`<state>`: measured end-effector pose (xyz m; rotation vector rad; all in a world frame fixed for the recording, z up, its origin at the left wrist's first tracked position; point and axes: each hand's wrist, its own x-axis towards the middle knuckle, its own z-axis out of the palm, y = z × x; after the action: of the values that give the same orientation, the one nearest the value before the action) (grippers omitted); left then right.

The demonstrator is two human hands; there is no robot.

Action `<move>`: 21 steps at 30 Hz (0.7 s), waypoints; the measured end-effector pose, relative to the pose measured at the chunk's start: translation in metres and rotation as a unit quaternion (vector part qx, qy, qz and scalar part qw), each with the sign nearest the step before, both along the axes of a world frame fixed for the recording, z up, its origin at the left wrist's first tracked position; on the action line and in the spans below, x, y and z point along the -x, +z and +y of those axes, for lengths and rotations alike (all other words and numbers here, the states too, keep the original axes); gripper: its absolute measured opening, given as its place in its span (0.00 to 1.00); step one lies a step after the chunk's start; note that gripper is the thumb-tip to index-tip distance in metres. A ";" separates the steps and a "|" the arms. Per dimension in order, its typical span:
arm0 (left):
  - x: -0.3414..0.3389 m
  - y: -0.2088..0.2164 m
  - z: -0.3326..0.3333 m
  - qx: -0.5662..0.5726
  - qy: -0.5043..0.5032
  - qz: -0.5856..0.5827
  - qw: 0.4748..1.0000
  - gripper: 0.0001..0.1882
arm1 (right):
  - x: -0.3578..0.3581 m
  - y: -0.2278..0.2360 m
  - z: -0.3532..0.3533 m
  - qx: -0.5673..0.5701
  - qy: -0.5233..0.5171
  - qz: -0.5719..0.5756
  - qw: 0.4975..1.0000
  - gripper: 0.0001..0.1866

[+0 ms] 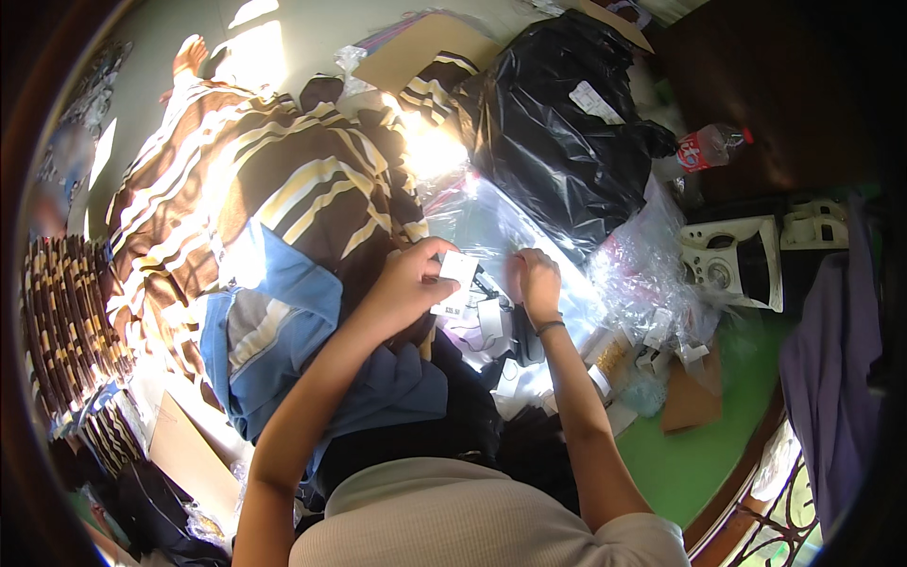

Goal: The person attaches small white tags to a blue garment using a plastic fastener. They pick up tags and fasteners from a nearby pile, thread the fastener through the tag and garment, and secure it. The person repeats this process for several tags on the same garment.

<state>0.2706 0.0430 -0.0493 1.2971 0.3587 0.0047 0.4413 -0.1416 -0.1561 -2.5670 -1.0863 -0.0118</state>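
Observation:
My left hand [412, 282] pinches a white cardboard price tag [455, 282] between thumb and fingers. My right hand [539, 283], a dark band at its wrist, is curled closed just right of the tag; what its fingers hold, if anything, is hidden. Below and between the hands lie more white tags [489, 318] and a dark narrow item [527, 338] I cannot make out. Clear plastic wrap [496, 231] spreads beyond them. Beside my left forearm a blue garment [283, 283] lies crumpled over brown, yellow and white striped fabric [312, 180].
A large black plastic bag [557, 132] lies ahead, with a red-labelled bottle [715, 148] to its right. Folded striped garments [71, 326] are stacked at far left. A bare foot [190, 57] shows at upper left. Purple cloth [831, 359] hangs at right.

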 end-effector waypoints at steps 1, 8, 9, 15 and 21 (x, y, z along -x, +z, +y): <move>0.007 0.003 -0.002 0.014 0.017 -0.018 1.000 0.13 | -0.001 0.000 -0.001 -0.010 0.012 -0.006 1.000 0.05; 0.021 0.006 -0.007 -0.020 0.084 -0.004 0.996 0.14 | 0.004 0.039 0.006 -0.238 -0.122 0.175 0.948 0.05; 0.020 0.008 -0.008 -0.027 0.102 -0.018 0.994 0.15 | 0.008 0.052 0.012 -0.314 -0.087 0.249 0.912 0.05; 0.026 0.037 -0.009 -0.066 0.155 -0.025 0.985 0.16 | 0.052 0.152 0.045 -0.283 0.076 0.431 0.854 0.07; 0.045 0.075 -0.011 -0.114 0.194 0.008 0.974 0.15 | 0.096 0.192 0.071 -0.214 0.109 0.361 0.901 0.07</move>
<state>0.2253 0.0318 0.0254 1.4358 0.6354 0.3767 0.3457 -0.0706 0.0362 -1.7944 -0.9231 0.6321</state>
